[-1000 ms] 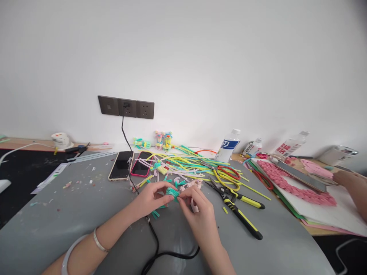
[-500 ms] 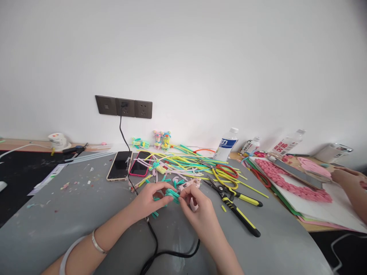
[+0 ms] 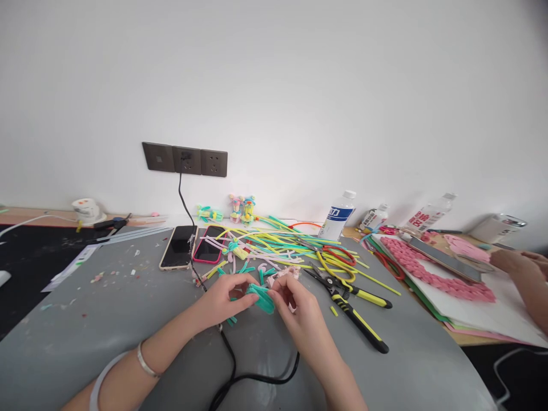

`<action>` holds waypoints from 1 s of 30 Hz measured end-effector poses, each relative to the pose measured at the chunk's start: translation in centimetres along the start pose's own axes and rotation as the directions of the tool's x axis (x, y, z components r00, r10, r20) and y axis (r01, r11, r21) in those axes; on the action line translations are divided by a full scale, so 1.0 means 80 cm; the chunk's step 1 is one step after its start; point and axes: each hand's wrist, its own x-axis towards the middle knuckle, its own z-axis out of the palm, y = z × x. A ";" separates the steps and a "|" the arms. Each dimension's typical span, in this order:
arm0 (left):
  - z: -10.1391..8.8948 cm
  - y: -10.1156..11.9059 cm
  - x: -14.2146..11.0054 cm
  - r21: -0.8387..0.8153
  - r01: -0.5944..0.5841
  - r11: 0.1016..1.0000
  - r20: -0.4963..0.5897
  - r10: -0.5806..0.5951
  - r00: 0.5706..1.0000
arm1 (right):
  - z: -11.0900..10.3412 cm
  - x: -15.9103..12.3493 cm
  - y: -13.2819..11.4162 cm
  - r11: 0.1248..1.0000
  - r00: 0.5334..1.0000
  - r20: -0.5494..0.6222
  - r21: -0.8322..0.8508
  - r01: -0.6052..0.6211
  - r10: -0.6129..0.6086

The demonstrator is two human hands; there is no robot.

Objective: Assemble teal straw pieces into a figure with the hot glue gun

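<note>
Between my two hands is a teal bundle of folded pipe cleaners [image 3: 262,299], held just above the grey table. My left hand [image 3: 231,298] pinches its left end between thumb and fingers. At the other end, the thumb and curled fingers of my right hand [image 3: 296,301] grip it; part of those fingertips is hidden. Just behind the hands lie short bent teal pieces [image 3: 266,274] and a pale pink fuzzy piece [image 3: 289,273]. A small teal and yellow pipe-cleaner figure [image 3: 236,249] rests farther back among loose yellow, teal and lilac pipe cleaners [image 3: 274,242].
Black-and-yellow pliers [image 3: 359,325] and scissors with red and yellow handles [image 3: 340,257] lie to the right. Two phones [image 3: 178,248] lie at left, beside a black cable [image 3: 229,348]. A water bottle [image 3: 338,217] stands behind. Another person's hand [image 3: 520,264] is at far right.
The teal bundle has turned between my fingers and now shows a wider, flatter side. My hands have barely moved. At far right, the other person's hand has shifted slightly left.
</note>
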 end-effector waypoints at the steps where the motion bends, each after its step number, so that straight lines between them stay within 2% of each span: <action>1: 0.000 0.000 0.000 -0.001 0.004 1.000 0.001 -0.004 1.000 | 0.000 0.000 0.000 1.000 1.000 0.005 0.004 0.000 0.000; 7: 0.000 0.000 0.000 -0.052 -0.010 0.999 -0.002 0.010 1.000 | 0.000 -0.003 0.005 1.000 1.000 0.014 0.025 -0.015 0.014; 13: 0.001 -0.004 0.003 -0.105 -0.083 0.991 -0.054 0.078 0.996 | 0.002 -0.006 0.009 0.999 0.999 0.035 0.043 -0.020 0.019; 18: 0.001 -0.004 0.004 -0.216 0.021 0.976 -0.093 -0.042 0.995 | 0.001 -0.006 0.004 0.998 0.999 0.028 0.049 -0.033 0.032; 22: -0.001 -0.004 0.008 -0.339 0.047 0.940 -0.150 -0.104 0.983 | -0.010 -0.007 0.009 0.998 0.997 -0.067 0.047 -0.045 0.049; 25: -0.005 -0.007 0.012 -0.447 0.078 0.891 -0.204 -0.187 0.961 | -0.018 -0.012 0.026 0.993 0.975 -0.194 -0.034 -0.117 0.108; 27: -0.006 -0.009 0.013 -0.499 0.087 0.862 -0.232 -0.229 0.945 | -0.019 -0.016 0.041 0.970 0.954 -0.258 -0.150 -0.194 0.151; 30: -0.007 -0.011 0.014 -0.522 0.077 0.850 -0.248 -0.237 0.939 | -0.013 -0.022 0.060 0.918 0.954 -0.216 -0.294 -0.265 0.206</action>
